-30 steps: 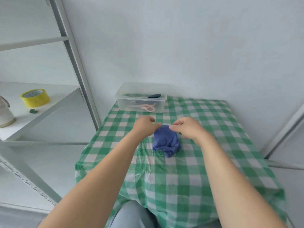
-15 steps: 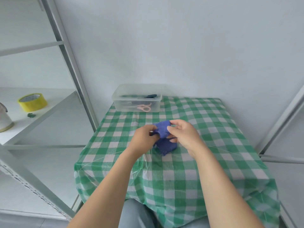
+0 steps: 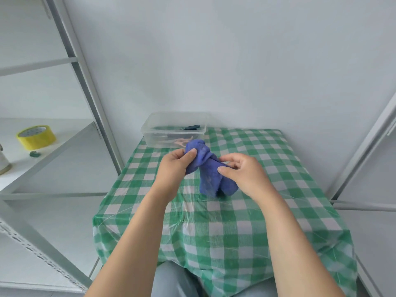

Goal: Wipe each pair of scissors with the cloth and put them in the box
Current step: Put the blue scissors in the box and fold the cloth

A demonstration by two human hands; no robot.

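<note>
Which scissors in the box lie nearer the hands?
The pink-handled pair, against the front wall of the box; the dark-handled pair lies farther back.

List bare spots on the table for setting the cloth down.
Free: tablecloth right of the box, back to the wall; the near half by the front edge. Crowded: centre, where left hand and right hand hold the cloth.

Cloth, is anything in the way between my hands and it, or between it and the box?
Nothing visible. The left hand and right hand both grip the cloth directly. Only bare tablecloth lies between it and the box, which has no lid on.
</note>
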